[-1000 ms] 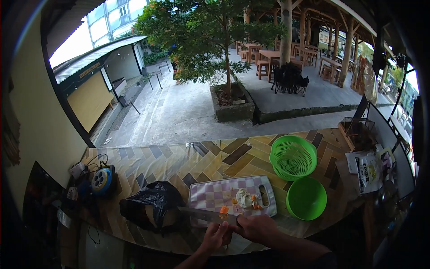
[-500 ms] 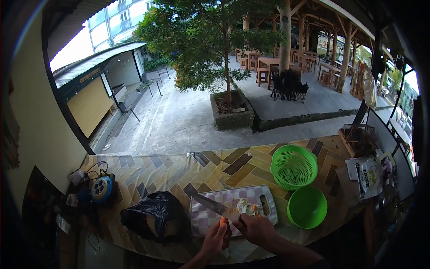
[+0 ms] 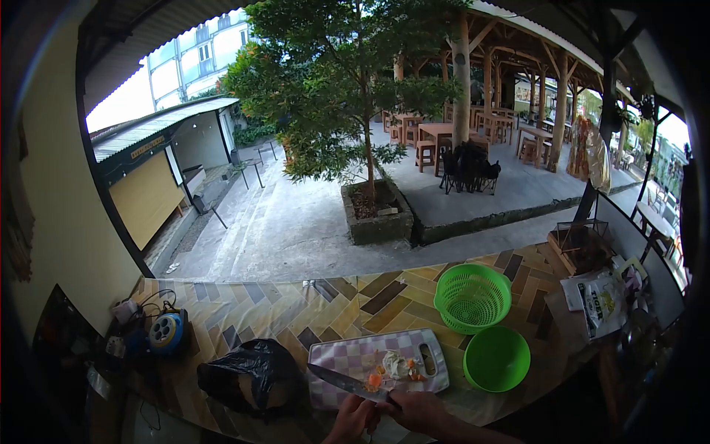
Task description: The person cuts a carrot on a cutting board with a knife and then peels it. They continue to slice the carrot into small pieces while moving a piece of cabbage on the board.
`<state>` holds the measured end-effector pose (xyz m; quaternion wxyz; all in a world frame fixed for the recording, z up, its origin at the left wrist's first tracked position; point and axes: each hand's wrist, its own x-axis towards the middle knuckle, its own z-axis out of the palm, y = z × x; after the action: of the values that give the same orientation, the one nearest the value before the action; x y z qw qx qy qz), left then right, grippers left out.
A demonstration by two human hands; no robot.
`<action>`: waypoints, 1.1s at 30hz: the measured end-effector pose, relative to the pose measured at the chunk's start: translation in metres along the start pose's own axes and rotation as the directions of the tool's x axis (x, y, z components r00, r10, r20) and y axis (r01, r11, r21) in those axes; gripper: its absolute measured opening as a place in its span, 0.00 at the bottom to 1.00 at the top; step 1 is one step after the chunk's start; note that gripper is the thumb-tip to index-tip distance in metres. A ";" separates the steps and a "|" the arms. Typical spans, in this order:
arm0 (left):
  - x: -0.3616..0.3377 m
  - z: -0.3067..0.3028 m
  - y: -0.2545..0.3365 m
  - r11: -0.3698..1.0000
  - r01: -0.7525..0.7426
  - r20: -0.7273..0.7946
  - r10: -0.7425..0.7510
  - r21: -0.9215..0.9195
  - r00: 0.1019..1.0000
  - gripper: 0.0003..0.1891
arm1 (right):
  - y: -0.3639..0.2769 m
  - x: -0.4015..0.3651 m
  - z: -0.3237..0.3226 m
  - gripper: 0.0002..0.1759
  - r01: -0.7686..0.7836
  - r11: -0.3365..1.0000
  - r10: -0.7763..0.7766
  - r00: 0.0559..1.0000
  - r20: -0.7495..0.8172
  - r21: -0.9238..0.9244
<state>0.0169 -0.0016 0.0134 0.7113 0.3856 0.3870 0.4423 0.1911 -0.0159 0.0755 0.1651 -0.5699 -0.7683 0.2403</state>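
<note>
My right hand is closed around the handle of a large knife, whose blade points left across the lower part of the checkered cutting board. Just left of it and below the blade, my left hand has its fingers closed; whatever they hold is hidden. An orange piece lies at the blade's upper edge. Pale peelings and small orange scraps sit on the board near its handle hole.
Right of the board are a green colander and a green bowl. A black plastic bag lies to the left, with a blue cable reel beyond. Packets lie at the far right.
The view has tilted up, so the table sits lower. The orange piece in my left hand is no longer visible there, and an orange piece now shows above the blade.
</note>
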 end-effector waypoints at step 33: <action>-0.006 -0.012 -0.023 0.887 -0.358 0.135 0.332 0.292 0.933 0.18 | 0.000 -0.010 -0.012 0.26 0.122 0.988 -0.128 0.990 -0.056 -0.098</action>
<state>0.0118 -0.0118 -0.0105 0.5666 0.5733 0.3477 0.4790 0.2004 -0.0230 0.0858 0.1765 -0.5348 -0.8076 0.1750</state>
